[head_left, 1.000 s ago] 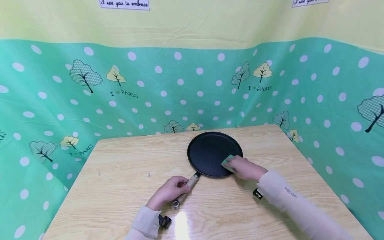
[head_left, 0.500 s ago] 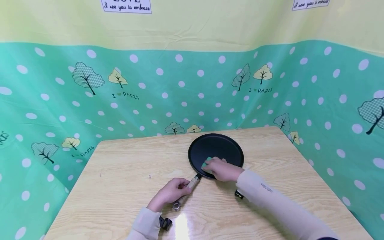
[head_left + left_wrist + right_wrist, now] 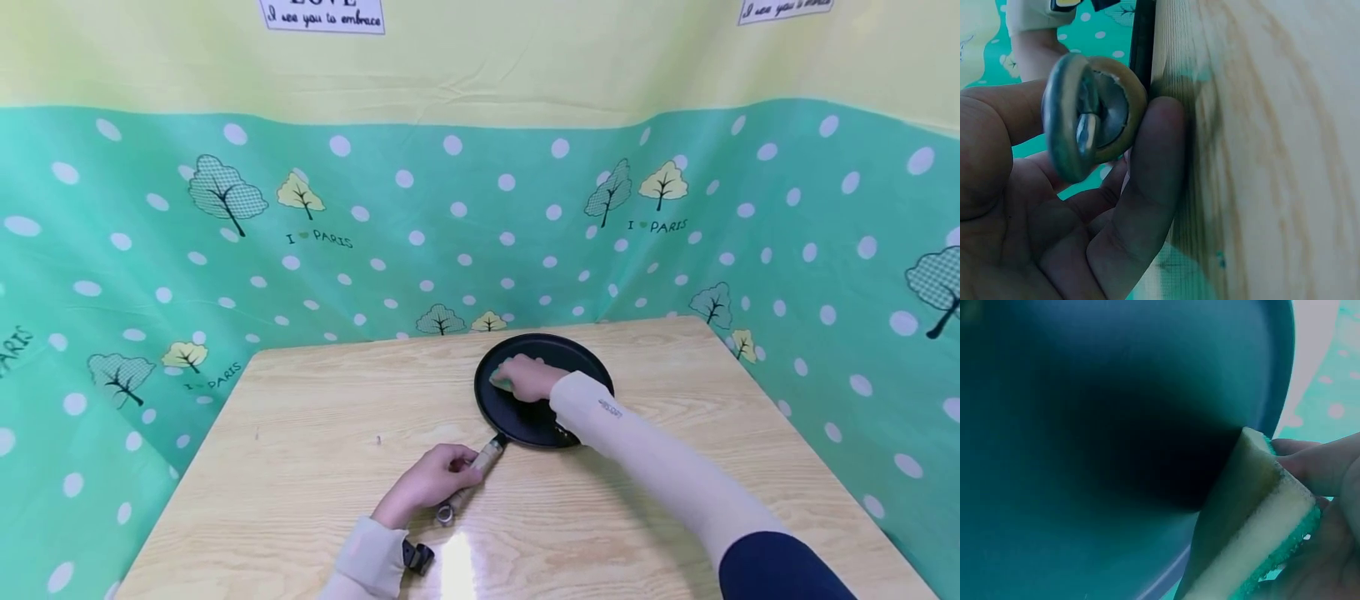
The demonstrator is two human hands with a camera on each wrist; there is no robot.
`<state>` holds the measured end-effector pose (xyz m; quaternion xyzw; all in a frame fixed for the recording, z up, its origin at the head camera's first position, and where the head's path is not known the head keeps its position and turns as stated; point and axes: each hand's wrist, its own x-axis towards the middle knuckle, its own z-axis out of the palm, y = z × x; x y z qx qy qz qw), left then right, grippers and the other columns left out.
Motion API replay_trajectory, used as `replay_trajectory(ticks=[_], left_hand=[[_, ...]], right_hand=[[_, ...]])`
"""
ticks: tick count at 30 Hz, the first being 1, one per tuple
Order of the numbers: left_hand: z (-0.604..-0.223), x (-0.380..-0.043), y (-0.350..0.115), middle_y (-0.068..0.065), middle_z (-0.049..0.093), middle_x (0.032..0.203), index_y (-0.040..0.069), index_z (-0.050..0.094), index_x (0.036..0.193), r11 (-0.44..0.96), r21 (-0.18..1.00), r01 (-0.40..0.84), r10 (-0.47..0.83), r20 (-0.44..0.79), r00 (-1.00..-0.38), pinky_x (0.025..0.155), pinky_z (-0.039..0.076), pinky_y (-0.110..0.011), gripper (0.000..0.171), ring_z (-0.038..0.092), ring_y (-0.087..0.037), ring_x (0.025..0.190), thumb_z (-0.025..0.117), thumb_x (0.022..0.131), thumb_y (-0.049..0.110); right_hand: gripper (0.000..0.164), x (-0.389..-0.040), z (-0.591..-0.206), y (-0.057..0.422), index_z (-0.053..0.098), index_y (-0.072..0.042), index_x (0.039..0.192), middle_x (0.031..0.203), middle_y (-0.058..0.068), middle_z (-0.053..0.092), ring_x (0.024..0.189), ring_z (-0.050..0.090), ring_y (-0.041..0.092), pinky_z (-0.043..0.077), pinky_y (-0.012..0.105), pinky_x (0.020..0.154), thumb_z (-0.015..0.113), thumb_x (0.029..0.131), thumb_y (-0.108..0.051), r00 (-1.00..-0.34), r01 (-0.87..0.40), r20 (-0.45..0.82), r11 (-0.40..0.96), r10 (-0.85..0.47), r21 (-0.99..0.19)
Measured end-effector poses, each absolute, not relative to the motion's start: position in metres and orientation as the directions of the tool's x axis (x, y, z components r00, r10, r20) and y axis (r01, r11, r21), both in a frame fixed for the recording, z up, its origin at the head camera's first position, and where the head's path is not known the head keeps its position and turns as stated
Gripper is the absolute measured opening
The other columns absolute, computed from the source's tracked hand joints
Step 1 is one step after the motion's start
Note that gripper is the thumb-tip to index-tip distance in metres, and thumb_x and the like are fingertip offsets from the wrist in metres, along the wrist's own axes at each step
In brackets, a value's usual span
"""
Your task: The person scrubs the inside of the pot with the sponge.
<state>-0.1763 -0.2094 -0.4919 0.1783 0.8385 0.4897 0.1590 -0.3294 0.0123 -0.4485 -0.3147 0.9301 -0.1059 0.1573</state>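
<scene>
A round black flat pan (image 3: 536,429) lies toward the back of the table, its wood-coloured handle (image 3: 489,455) pointing to the near left. My left hand (image 3: 435,477) grips that handle between thumb and fingers. In the left wrist view a metal hanging ring (image 3: 1063,119) caps the handle's end. Over the left part of the pan, my right hand (image 3: 527,377) pinches a sponge (image 3: 1254,519). The sponge has a pale foam body and a green scouring side, and its foam edge meets the dark pan surface in the right wrist view.
The light wooden table (image 3: 322,417) stretches around the pan. Behind it and along the sides hangs a green and yellow curtain (image 3: 397,217) with dots and trees. Black straps (image 3: 417,557) circle the wrists.
My right hand has swept the sponge from the pan's right side leftward to its near edge, then back toward its far left. The left hand keeps its grip on the handle.
</scene>
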Motion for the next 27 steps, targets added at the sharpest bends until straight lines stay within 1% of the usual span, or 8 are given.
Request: replay_trajectory(ticks=[3,7,10,13,15,19,22,27], left_hand=[[-0.493,-0.176,-0.209,-0.001,0.062,0.086,-0.006,0.073,0.117,0.461,0.876,0.146,0.453,-0.091,-0.887,0.071,0.045,-0.026,0.027,0.055,-0.015,0.078,0.072,0.099,0.013],[-0.493,-0.176,-0.209,0.0,0.062,0.087,-0.006,0.073,0.116,0.469,0.87,0.154,0.453,-0.087,-0.887,0.072,0.045,-0.027,0.026,0.055,-0.015,0.079,0.071,0.099,0.013],[-0.493,-0.177,-0.209,0.0,0.062,0.087,-0.006,0.073,0.116,0.472,0.868,0.156,0.452,-0.087,-0.888,0.072,0.045,-0.027,0.026,0.055,-0.015,0.08,0.072,0.099,0.013],[-0.492,-0.177,-0.209,0.0,0.063,0.088,-0.006,0.073,0.117,0.474,0.867,0.153,0.449,-0.089,-0.889,0.073,0.046,-0.027,0.027,0.055,-0.014,0.08,0.072,0.099,0.014],[-0.492,-0.177,-0.209,0.0,0.063,0.089,-0.006,0.073,0.117,0.471,0.869,0.155,0.449,-0.085,-0.889,0.073,0.046,-0.027,0.027,0.055,-0.013,0.08,0.072,0.099,0.015],[-0.491,-0.177,-0.209,-0.002,0.064,0.09,-0.007,0.073,0.117,0.455,0.877,0.155,0.453,-0.078,-0.888,0.074,0.046,-0.026,0.027,0.055,-0.012,0.08,0.072,0.099,0.013],[-0.491,-0.176,-0.209,-0.002,0.065,0.09,-0.007,0.073,0.116,0.448,0.881,0.151,0.454,-0.079,-0.888,0.073,0.046,-0.026,0.026,0.055,-0.013,0.081,0.072,0.099,0.012],[-0.491,-0.176,-0.209,-0.003,0.063,0.089,-0.006,0.073,0.116,0.454,0.88,0.141,0.453,-0.091,-0.887,0.073,0.046,-0.028,0.025,0.056,-0.017,0.081,0.072,0.099,0.011]], right_hand=[[0.048,-0.341,-0.45,0.018,0.063,-0.01,0.147,0.153,0.012,0.056,0.146,0.043,0.04,0.028,0.072,0.116,0.053,0.103,0.008,-0.775,-0.524,-0.222,0.798,-0.592,-0.297],[0.051,-0.355,-0.452,0.034,0.062,-0.009,0.147,0.153,0.012,0.057,0.147,0.042,0.039,0.025,0.07,0.118,0.051,0.101,0.01,-0.811,-0.473,-0.218,0.828,-0.543,-0.301],[0.053,-0.361,-0.452,0.052,0.062,-0.008,0.147,0.152,0.013,0.057,0.146,0.044,0.039,0.028,0.068,0.118,0.05,0.1,0.012,-0.834,-0.439,-0.218,0.849,-0.507,-0.293],[0.054,-0.363,-0.45,0.071,0.061,-0.006,0.147,0.151,0.015,0.058,0.145,0.046,0.041,0.031,0.069,0.116,0.048,0.099,0.014,-0.847,-0.416,-0.219,0.859,-0.485,-0.298],[0.054,-0.362,-0.448,0.083,0.061,-0.004,0.147,0.151,0.017,0.057,0.144,0.046,0.042,0.032,0.071,0.114,0.047,0.098,0.015,-0.849,-0.405,-0.223,0.861,-0.479,-0.309],[0.054,-0.353,-0.446,0.104,0.059,-0.002,0.148,0.152,0.018,0.056,0.145,0.045,0.045,0.029,0.077,0.112,0.045,0.099,0.016,-0.846,-0.398,-0.238,0.862,-0.477,-0.315],[0.054,-0.343,-0.446,0.116,0.059,-0.001,0.148,0.152,0.02,0.056,0.143,0.046,0.047,0.031,0.075,0.111,0.045,0.098,0.016,-0.84,-0.406,-0.24,0.858,-0.486,-0.314],[0.051,-0.322,-0.448,0.131,0.062,0.002,0.144,0.147,0.024,0.058,0.138,0.051,0.049,0.039,0.073,0.107,0.049,0.097,0.016,-0.835,-0.447,-0.192,0.838,-0.516,-0.312]])
